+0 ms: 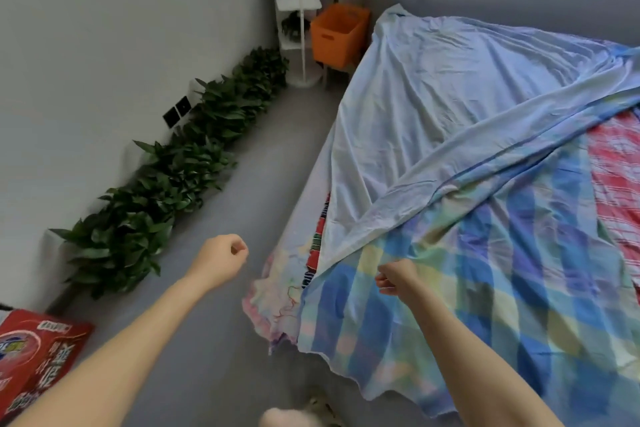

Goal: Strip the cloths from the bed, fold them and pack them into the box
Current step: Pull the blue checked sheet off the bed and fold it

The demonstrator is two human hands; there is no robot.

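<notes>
Lying on top of the big bed [306,184] is a pale blue thin cloth [450,97], wrinkled and spread long from the far left corner of the bed out to the right side, where it is cut off. Its near corner points down to the near left edge of the bed. Under it is a blue, yellow and green checked cloth [467,288], which runs toward the person and hangs over the near edge in a wavy hem; its right part is cut off too. A red and white checked cloth [616,166] shows on the right, mostly hidden. At the bed's near left corner, a soft pink and white patterned cloth [277,295] droops down, and a thin strip of red striped cloth [317,239] peeks out beside it. The left hand [221,260] is a closed fist in the air over the grey floor [225,340], with nothing in it. The right hand [396,279] is curled up right over the checked cloth, near the pale blue corner, but whether it pinches any cloth is hard to see. A red printed cardboard box [34,357] sits on the floor at the near left, partly cut off. An orange plastic box [339,33] stands past the far corner of the bed. Green leafy plants [166,177] line the wall.
</notes>
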